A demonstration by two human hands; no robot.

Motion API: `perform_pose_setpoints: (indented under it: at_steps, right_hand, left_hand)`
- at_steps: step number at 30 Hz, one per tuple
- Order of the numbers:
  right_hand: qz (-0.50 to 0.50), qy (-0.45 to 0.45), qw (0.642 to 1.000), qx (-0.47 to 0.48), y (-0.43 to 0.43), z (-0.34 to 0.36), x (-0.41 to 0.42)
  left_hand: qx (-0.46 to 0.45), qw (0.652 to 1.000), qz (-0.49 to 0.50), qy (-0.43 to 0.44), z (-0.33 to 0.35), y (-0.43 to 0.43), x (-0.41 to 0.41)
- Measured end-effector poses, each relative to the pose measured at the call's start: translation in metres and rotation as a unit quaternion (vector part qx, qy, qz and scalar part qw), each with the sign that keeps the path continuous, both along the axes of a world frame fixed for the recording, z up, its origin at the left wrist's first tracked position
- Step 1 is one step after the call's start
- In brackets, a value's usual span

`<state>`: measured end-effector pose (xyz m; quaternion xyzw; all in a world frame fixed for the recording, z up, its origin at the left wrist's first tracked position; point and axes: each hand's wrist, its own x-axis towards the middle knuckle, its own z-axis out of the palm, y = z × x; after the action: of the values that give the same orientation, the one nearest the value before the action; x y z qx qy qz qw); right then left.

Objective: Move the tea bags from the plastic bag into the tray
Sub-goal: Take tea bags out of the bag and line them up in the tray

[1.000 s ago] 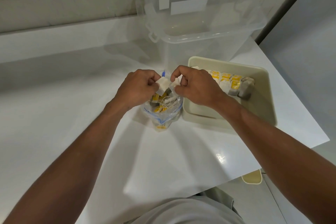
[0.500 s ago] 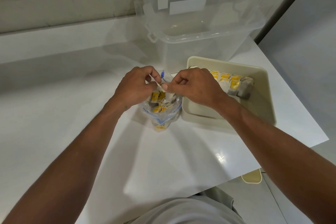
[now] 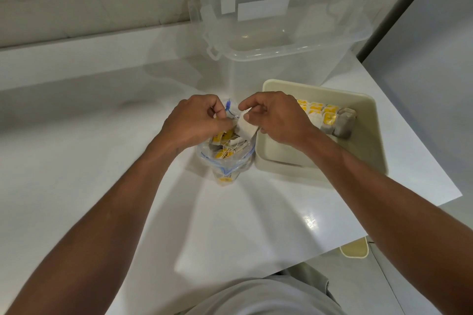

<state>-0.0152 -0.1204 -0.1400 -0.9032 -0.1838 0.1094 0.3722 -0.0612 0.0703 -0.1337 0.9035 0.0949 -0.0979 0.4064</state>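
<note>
1. On the white counter (image 3: 102,161), directly in front of the person, stands the plastic bag (image 3: 226,163). It is clear with a blue zip strip, and its mouth is open and faces up. A loose heap of bagged tea (image 3: 225,146) with yellow tags and tangled white strings lies inside it.
2. The left hand (image 3: 194,123) is at the far left rim of the plastic bag. Its fingers are curled and pinch the rim just beside the blue strip, and its thumb reaches toward the right hand.
3. The right hand (image 3: 279,117) is over the bag's right rim. Thumb and forefinger are closed on the upper end of one pale tea bag (image 3: 245,129).
4. That tea bag hangs tilted above the mouth of the plastic bag, with its lower end near the heap inside. Whether a string is still attached to it, I cannot tell.
5. The tray (image 3: 368,140), cream and rectangular, sits just beside the plastic bag on its right, and the two look to be touching at the near corner.
6. A standing row of tea bags (image 3: 325,116), yellow tags uppermost, is packed along the tray's far side. The right hand hides the left end of the row.
7. A clear storage box (image 3: 281,41) stands behind the tray and the plastic bag, against the tiled wall.
8. Below the counter's near right corner, a small cream object (image 3: 354,249) lies on the floor.
</note>
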Motion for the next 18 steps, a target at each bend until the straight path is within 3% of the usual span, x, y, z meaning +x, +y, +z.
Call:
perform_pose_setpoints:
  at_steps: [3,8,13,18]
  right_hand:
    - [-0.004,0.018,1.000,0.024,-0.001,0.000,0.000]
    - [0.035,0.033,0.998,0.033,-0.001,0.003,-0.001]
    - [0.123,0.150,0.978,0.080,0.002,0.014,-0.009]
    - [0.110,0.095,0.988,0.041,0.004,0.015,-0.006]
  left_hand:
    - [0.047,0.998,-0.031,-0.018,0.000,0.003,-0.001]
    - [0.016,1.000,-0.023,-0.012,0.005,0.007,0.002]
    - [0.023,0.999,-0.022,-0.037,0.006,0.014,0.006]
    - [0.009,0.999,-0.029,-0.038,0.005,0.016,0.007]
